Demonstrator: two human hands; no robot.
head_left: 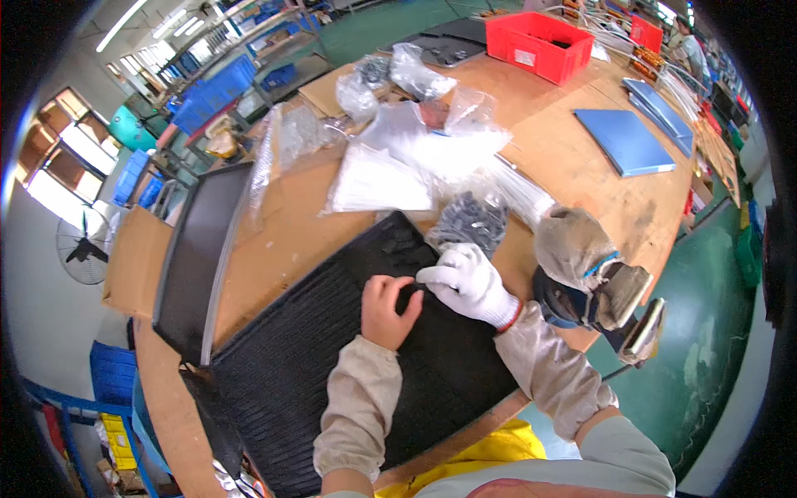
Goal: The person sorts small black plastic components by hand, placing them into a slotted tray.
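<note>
A large black ribbed panel [315, 365] lies on the wooden table [581, 166] in front of me. My bare left hand [387, 310] rests on the panel with its fingers curled, pressing near a small dark part. My right hand [467, 282], in a white glove, touches the same spot from the right, fingertips meeting those of the left hand. Just beyond the hands lies a clear bag of small dark grey parts [470, 222]. Whether either hand pinches a part is hidden by the fingers.
A worn glove [574, 246] sits on a dark tool at the table's right edge. Clear plastic bags [415, 149] pile up behind. Another black panel [195, 257] lies to the left, a red bin [538, 43] and blue folders [627, 141] farther back.
</note>
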